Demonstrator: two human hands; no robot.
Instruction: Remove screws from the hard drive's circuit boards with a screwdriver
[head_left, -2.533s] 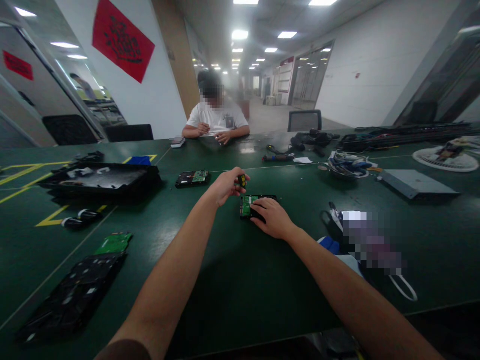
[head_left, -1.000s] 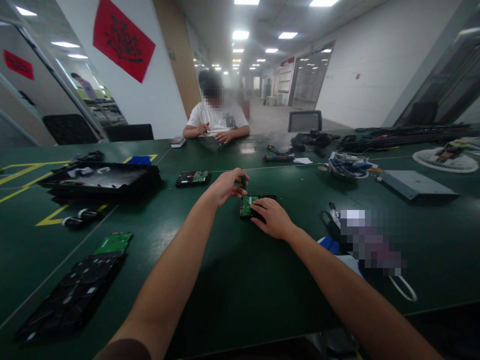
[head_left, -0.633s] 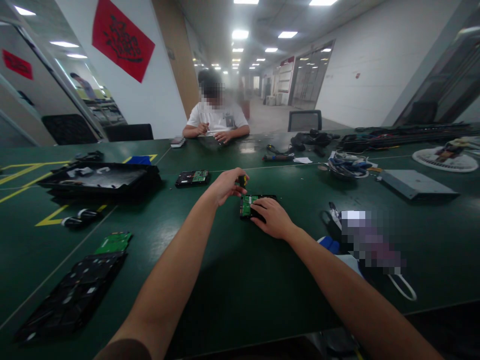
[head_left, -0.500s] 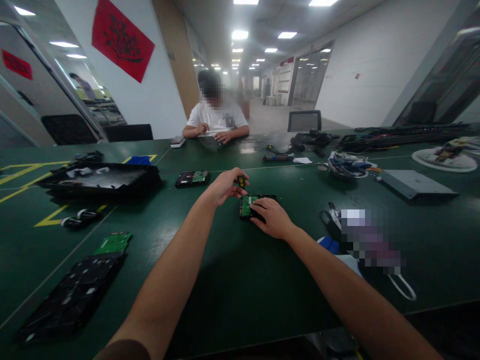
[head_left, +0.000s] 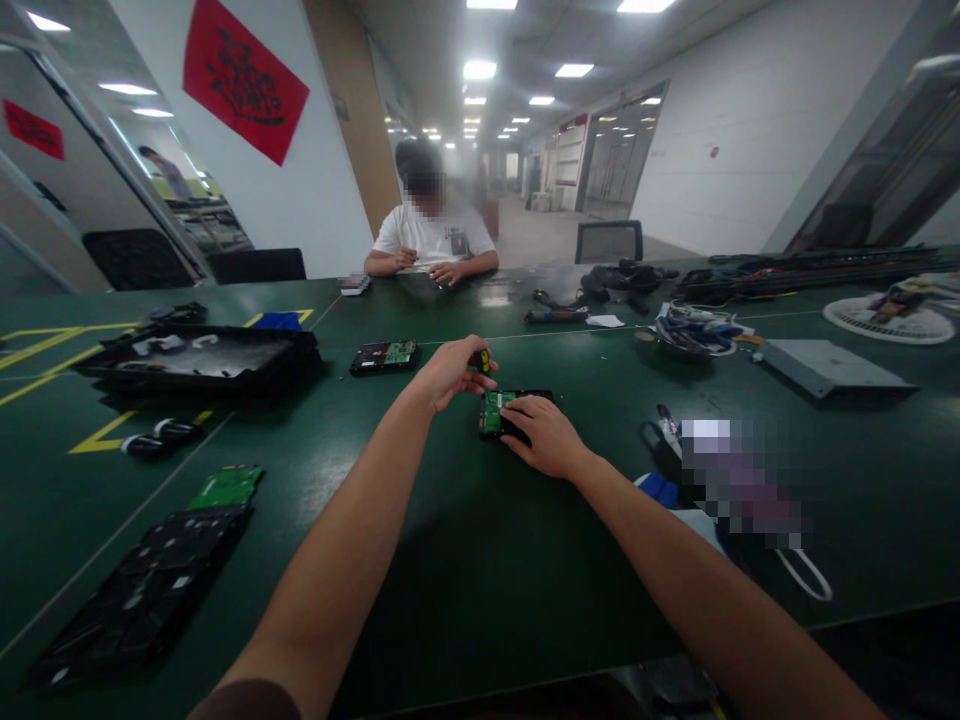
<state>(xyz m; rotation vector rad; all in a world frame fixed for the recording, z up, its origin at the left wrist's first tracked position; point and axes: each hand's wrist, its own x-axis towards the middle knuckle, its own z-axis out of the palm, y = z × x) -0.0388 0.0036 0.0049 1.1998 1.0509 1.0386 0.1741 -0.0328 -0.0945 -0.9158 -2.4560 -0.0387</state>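
Observation:
A hard drive with a green circuit board lies on the dark green table in front of me. My left hand pinches the black-and-yellow handle of a screwdriver, held upright above the drive's far left part. The screwdriver's tip is too small to make out. My right hand grips the drive from the right, fingers across its top and thumb along the near edge, covering much of it. Another hard drive with its board showing lies beyond my left wrist.
Black drives with a green board lie at front left, behind them a black tray. On the right are a blurred-out item, a bundle of cables and a grey metal box. A person sits across the table.
The screwdriver's handle has turned slightly in my left fingers. My right hand and the drive have stayed in place.

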